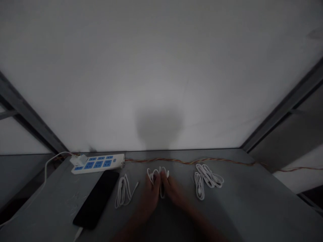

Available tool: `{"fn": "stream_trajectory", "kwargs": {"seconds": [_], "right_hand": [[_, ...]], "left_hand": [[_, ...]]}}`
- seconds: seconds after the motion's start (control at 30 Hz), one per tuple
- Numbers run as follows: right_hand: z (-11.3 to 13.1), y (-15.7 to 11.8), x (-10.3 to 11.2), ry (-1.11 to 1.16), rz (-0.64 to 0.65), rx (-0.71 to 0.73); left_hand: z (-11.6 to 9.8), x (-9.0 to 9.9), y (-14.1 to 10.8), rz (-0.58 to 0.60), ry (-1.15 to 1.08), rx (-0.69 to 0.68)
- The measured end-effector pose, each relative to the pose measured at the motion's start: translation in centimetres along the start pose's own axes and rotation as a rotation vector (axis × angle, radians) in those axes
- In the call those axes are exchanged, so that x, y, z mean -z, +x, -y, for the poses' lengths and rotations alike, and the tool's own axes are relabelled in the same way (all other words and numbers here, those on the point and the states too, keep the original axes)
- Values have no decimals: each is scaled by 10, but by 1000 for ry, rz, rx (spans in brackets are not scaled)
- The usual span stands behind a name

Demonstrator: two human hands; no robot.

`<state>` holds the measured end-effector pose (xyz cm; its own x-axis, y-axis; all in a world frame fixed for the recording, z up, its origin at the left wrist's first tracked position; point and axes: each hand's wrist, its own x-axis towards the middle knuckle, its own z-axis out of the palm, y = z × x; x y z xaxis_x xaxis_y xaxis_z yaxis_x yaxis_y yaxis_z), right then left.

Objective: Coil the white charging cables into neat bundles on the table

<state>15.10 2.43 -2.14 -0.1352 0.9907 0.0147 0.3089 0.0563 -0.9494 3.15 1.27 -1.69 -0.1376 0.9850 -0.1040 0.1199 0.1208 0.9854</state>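
My left hand point(150, 196) and my right hand point(174, 193) meet at the middle of the grey table point(242, 205), with their fingertips together on a looped white cable point(156, 175). The dim light makes the exact grip hard to see. To the left of my hands lies a coiled white cable point(123, 192), and a larger bundle of white cable point(205, 179) lies to the right. Neither of these bundles touches my hands.
A white power strip point(97, 164) with blue sockets stands at the back left, beside a black smartphone point(96, 198). A twisted orange wire point(191, 161) runs along the back edge. A white wall and grey metal frame bars point(30, 116) rise behind.
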Motion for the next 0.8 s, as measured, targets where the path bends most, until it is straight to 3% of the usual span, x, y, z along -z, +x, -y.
{"fn": "stream_trajectory", "kwargs": {"seconds": [0.23, 0.4, 0.53, 0.63, 0.8], "right_hand": [[-19, 5, -19, 58, -32, 117], [-24, 4, -22, 26, -127, 150], [-20, 6, -11, 185, -61, 82], [-17, 6, -3, 244, -75, 40], [-17, 2, -2, 199, -137, 136]], "left_hand": [[11, 6, 11, 123, 79, 30], [20, 5, 12, 193, 97, 6], [11, 11, 12, 436, 100, -132], [1, 18, 12, 615, 120, -117], [8, 21, 13, 540, 281, -192]]}}
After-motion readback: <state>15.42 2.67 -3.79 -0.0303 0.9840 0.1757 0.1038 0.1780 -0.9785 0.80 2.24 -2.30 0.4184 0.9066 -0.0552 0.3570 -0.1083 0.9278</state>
